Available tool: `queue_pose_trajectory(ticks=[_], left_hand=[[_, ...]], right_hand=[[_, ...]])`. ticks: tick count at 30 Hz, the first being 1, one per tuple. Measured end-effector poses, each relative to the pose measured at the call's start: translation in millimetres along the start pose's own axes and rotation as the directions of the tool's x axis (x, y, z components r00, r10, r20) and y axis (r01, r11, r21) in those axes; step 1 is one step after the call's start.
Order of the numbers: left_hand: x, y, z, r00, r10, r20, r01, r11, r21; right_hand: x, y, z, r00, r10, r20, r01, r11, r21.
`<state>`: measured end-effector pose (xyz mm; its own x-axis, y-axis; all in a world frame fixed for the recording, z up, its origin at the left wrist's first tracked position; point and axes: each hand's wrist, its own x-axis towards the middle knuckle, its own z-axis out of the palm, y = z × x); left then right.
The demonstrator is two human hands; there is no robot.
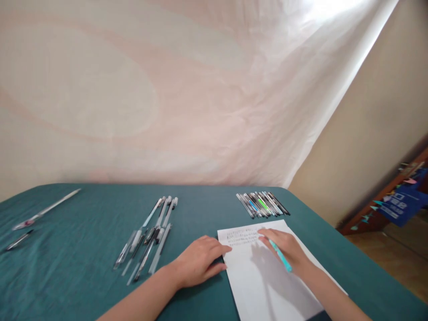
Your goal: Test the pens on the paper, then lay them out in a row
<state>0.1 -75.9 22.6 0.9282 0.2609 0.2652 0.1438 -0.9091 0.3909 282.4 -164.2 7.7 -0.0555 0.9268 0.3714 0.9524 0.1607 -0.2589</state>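
A turquoise pen [281, 256] is gripped in my right hand [288, 249], its upper end slanting back toward me. The hand rests on a white sheet of paper [247, 276], and the pen's tip is hidden behind the fingers. Several lines of small dark writing run across the top of the sheet, too blurred to read. At the sheet's left edge lies my left hand [200, 261], palm down with thumb and forefinger apart, the fingertips touching the paper. Just left of it is a loose group of clear and black pens [155, 234].
A tight row of pens [262, 204] lies beyond the paper. On the far left are a long pale stick-like item [50, 207] and a dark pen part [20, 240]. A pale curtain [167, 98] hangs behind the green-covered table [83, 267]. A blue printed item [399, 205] is at right.
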Motion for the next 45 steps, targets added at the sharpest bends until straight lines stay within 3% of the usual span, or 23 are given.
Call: queue_pose_trajectory(ticks=[3,6,13,19,22,25,29,31,34,37,38,40,45], left_hand=[[1.2,16.7,-1.1,1.0,0.004,-0.019,-0.005,0.998,-0.058],[2.3,33.7,-0.8,1.0,0.005,-0.006,-0.006,0.991,-0.136],[0.7,32.5,7.1,0.996,-0.074,-0.044,0.059,0.962,-0.267],[2.1,31.3,6.9,0.991,-0.098,-0.089,0.066,0.949,-0.309],[2.3,30.2,7.5,0.987,-0.117,-0.111,0.074,0.941,-0.33],[1.8,24.6,9.9,0.968,-0.195,-0.16,0.125,0.922,-0.367],[0.4,16.6,14.3,0.941,-0.28,-0.19,0.192,0.905,-0.38],[-0.1,14.9,16.2,0.945,-0.281,-0.166,0.205,0.907,-0.369],[-0.5,14.8,17.9,0.953,-0.269,-0.14,0.205,0.911,-0.358],[-1.3,15.5,18.7,0.949,-0.277,-0.15,0.213,0.915,-0.342],[-1.8,15.7,18.9,0.946,-0.287,-0.15,0.224,0.915,-0.336],[-3.1,15.9,19.5,0.94,-0.308,-0.146,0.249,0.913,-0.323],[-5.8,16.6,18.9,0.941,-0.312,-0.128,0.27,0.924,-0.27]], right_hand=[[21.0,-39.5,6.8,0.983,-0.145,0.114,0.161,0.976,-0.146],[44.1,-64.9,16.9,0.967,-0.204,0.15,0.234,0.947,-0.218],[73.4,-99.0,38.0,0.965,-0.226,0.134,0.257,0.921,-0.293],[77.0,-107.2,40.7,0.975,-0.203,0.09,0.219,0.944,-0.248],[76.1,-102.2,42.8,0.987,-0.15,0.055,0.155,0.982,-0.106],[74.5,-95.8,42.7,1.0,-0.013,0.001,0.013,0.973,0.232],[72.7,-97.1,36.8,0.982,0.083,0.167,-0.177,0.705,0.687],[72.3,-101.5,34.6,0.964,0.055,0.261,-0.243,0.582,0.776],[76.4,-101.0,36.0,0.96,0.025,0.278,-0.248,0.537,0.806],[92.2,-78.9,40.6,0.97,0.07,0.232,-0.216,0.682,0.699],[99.6,-66.6,42.1,0.974,0.115,0.193,-0.208,0.785,0.583],[115.1,-38.9,45.2,0.962,0.258,0.09,-0.268,0.955,0.125],[137.4,10.6,57.3,0.927,0.376,0.008,-0.371,0.917,-0.145]])
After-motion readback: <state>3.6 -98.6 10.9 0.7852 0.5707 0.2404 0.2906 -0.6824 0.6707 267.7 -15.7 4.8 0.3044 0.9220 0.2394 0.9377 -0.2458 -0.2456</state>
